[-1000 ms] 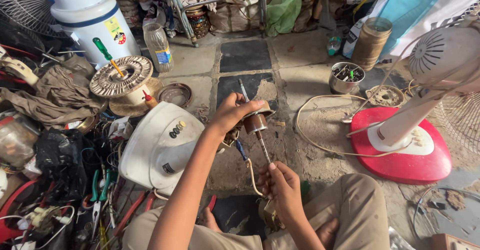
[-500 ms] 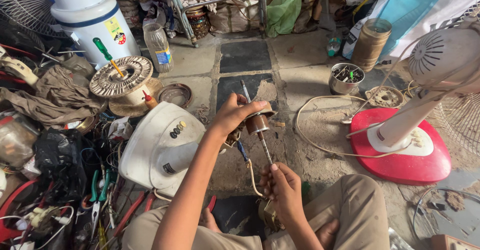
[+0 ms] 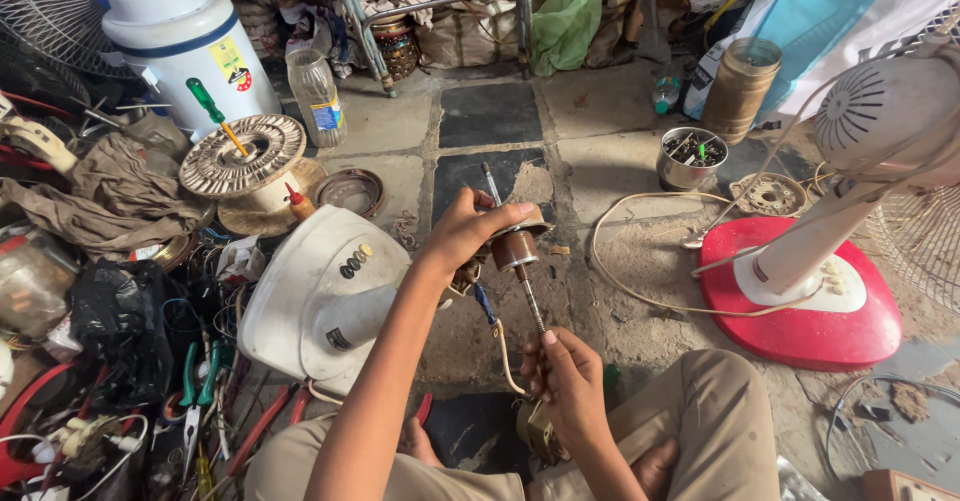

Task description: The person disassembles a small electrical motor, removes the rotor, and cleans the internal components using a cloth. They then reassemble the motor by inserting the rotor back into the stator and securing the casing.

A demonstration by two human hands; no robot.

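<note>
My left hand [image 3: 466, 229] grips a brown motor rotor [image 3: 514, 248] whose thin steel shaft [image 3: 529, 301] runs through it, one end pointing away, the other toward me. My right hand [image 3: 563, 381] pinches the near end of that shaft, just above my lap. A pale wire [image 3: 504, 356] and a blue-handled tool [image 3: 484, 303] hang below the rotor. A small metal part [image 3: 540, 431] sits under my right hand, mostly hidden. I sit on the stone floor with my knees [image 3: 720, 411] bent.
A white fan base [image 3: 320, 296] lies to the left. A red-based pedestal fan [image 3: 810, 291] with its cord [image 3: 620, 261] stands at the right. Pliers [image 3: 200, 376], rags, a wire spool [image 3: 243, 157], a white cooler [image 3: 185, 46] and a tin of parts [image 3: 692, 158] crowd the floor.
</note>
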